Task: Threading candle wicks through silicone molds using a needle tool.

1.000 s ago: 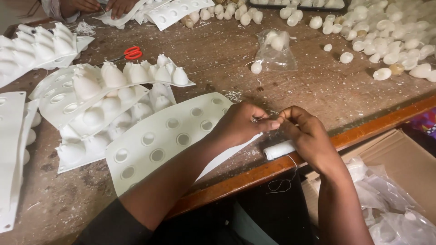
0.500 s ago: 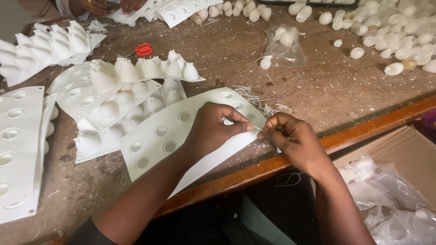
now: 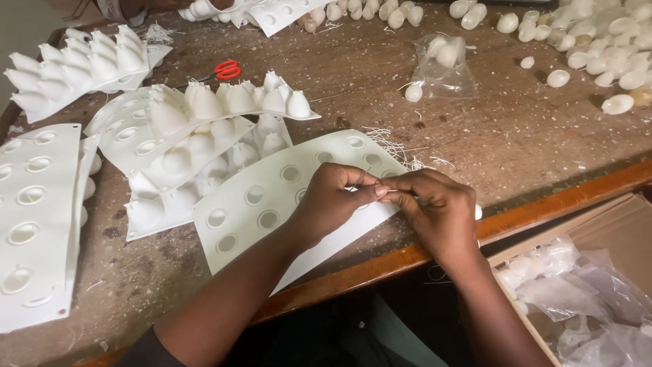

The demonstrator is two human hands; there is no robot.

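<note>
Worn wooden table (image 3: 516,136) — both hands (image 3: 387,197) pinch a thin wick together over a white mould sheet (image 3: 272,197).

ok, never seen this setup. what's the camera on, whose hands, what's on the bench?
There is no machine here. The single view comes from a camera worn on a person's head, looking down at their own two bare hands. The left hand and right hand meet fingertip to fingertip over a flat white mould sheet with round holes, pinching something thin that is too small to identify. On the worn wooden table lie more white moulds with pointed cups, red scissors, a clear bag and loose white egg-shaped pieces. A cardboard box with plastic bags sits at lower right.
</note>
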